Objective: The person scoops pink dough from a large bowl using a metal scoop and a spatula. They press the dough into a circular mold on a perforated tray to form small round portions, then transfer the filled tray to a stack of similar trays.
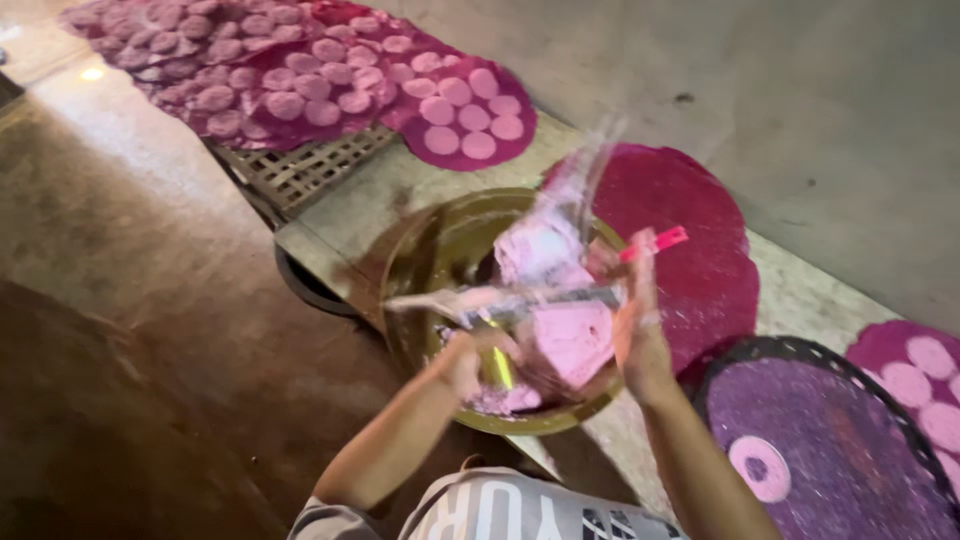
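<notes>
Mid-batch, both hands over the bowl of pink dough, many discs already laid out

Left hand [468,362] has its grip closed on a yellow-handled blade tool [520,305], blurred, lying across the pink dough [560,335]; right hand [638,330] is against the dough's right side, fingers look curled with a pink stick [655,241] showing above them, grip on it too blurred to tell. Dough sits in the brass-coloured bowl [420,255] on the bench [350,205], a fair lump remaining, so I judge portioning unfinished. Just right, a magenta mat [700,240] is bare. The nearer purple mat [830,440] carries one pink disc [760,468]. Far mats [300,80] at upper left are packed with discs, done by the look of it
</notes>
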